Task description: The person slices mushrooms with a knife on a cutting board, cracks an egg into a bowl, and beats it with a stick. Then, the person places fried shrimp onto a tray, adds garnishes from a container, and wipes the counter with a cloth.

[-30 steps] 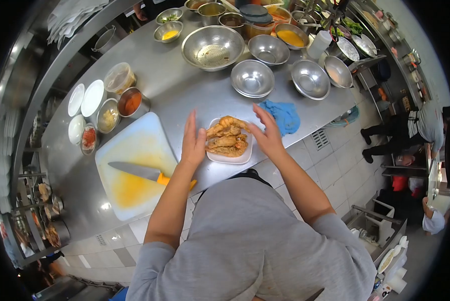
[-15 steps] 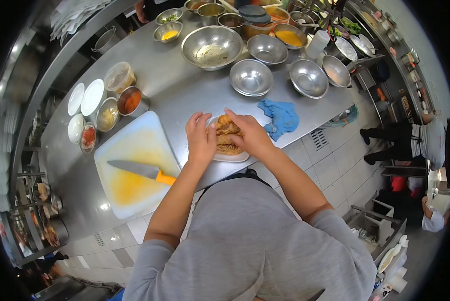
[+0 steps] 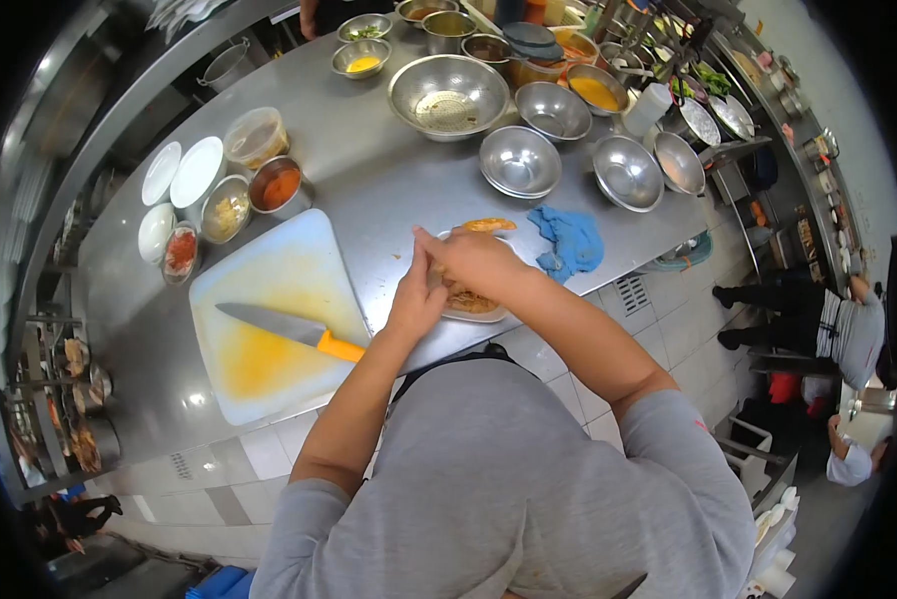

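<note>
In front of my body, my left hand (image 3: 420, 299) and my right hand (image 3: 476, 265) meet over a pale dish (image 3: 488, 316). The fingertips touch over the dish's left side, and both hands look closed. Whatever lies between the fingers is hidden. Brown, crumbly-looking food (image 3: 465, 301) shows in the dish below my right hand. At its far edge, beyond my right hand, lies a long orange-brown piece of food (image 3: 490, 226). Left of my hands is a white cutting board (image 3: 318, 260) with yellow stains. A knife (image 3: 279, 322) with a yellow handle rests on it.
A blue cloth (image 3: 570, 243) lies right of the dish. Metal bowls (image 3: 520, 162) and a large perforated bowl (image 3: 448, 95) stand behind on the steel counter (image 3: 358, 150). White plates (image 3: 197, 172) and food containers (image 3: 257, 138) sit at the back left. People (image 3: 833, 334) are at far right.
My hands have come together from either side of the food, the right moving left over the dish. The orange-brown piece now shows at the far edge. The view has shifted slightly.
</note>
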The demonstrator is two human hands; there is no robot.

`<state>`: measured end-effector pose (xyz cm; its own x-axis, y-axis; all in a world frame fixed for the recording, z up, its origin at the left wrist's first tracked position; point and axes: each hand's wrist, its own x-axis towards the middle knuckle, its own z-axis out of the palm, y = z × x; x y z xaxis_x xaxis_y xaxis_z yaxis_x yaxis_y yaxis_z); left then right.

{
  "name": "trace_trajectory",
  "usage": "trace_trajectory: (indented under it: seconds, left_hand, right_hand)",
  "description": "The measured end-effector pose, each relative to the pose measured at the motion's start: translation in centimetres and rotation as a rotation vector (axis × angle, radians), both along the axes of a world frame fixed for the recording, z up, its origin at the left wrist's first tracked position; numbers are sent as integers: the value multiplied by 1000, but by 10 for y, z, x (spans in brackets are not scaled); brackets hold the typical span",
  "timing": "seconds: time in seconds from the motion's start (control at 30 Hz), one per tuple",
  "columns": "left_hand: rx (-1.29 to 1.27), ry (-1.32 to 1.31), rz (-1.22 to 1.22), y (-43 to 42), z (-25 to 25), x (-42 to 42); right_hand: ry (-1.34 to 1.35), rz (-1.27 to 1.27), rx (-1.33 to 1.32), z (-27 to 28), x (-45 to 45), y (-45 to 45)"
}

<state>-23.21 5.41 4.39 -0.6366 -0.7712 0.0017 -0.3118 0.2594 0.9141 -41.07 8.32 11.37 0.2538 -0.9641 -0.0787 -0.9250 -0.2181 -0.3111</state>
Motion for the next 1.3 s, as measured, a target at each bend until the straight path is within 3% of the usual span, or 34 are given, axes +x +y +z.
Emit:
trace_trajectory:
  seconds: [0.03, 0.1, 0.13, 0.2, 0.27, 0.33, 0.4, 0.43, 0.5, 0.63, 0.7, 0.8, 0.93, 1.03, 1.13, 1.17, 1.3]
  left_hand:
    - [3, 5, 16, -2, -6, 4]
    - [-279, -9, -7, -2, -18, 13]
    - [-273, -7, 6, 0, -22, 15]
    - [-321, -23, 18, 3, -26, 13]
    - [-361, -5, -2, 5, -18, 4]
    - [-399, 9, -17, 7, -14, -7]
    - [-457, 17, -65, 8, -12, -17]
    - [-457, 17, -70, 7, -14, -19]
    - [-266, 106, 38, 7, -20, -25]
    - [-131, 166, 120, 2, -31, -28]
    - [-280, 42, 201, -2, -36, -27]
    - [-223, 89, 276, 1, -31, -27]
    - [-223, 161, 339, 12, -11, -6]
    - [-329, -20, 267, 25, -10, 24]
    - [-221, -60, 189, 44, -13, 34]
    - [-382, -64, 178, 47, -17, 34]
    - [-556, -64, 142, 50, -6, 24]
  right_hand:
    - [5, 16, 3, -1, -7, 1]
    - [-299, -137, -260, -9, -34, 10]
    - [-296, -125, -252, -21, -48, 10]
    - [-175, -327, -507, -58, -71, 12]
    - [-182, -339, -473, -89, -73, 14]
    - [-194, -348, -435, -83, -65, 16]
    - [-507, -344, -210, -68, -56, 23]
    - [-508, -349, -211, -58, -52, 26]
    - [-776, -555, -157, -46, -47, 33]
    - [-640, -504, -122, -78, -56, 36]
    - [-430, -466, -407, -86, -53, 35]
    - [-456, -476, -560, -76, -56, 45]
    - [-617, -608, -369, -55, -49, 92]
    - [-511, -642, -245, -55, -41, 114]
    - [-592, -688, -255, -67, -31, 111]
    - [-561, -650, -284, -76, -32, 106]
    - [-516, -658, -230, -66, -28, 97]
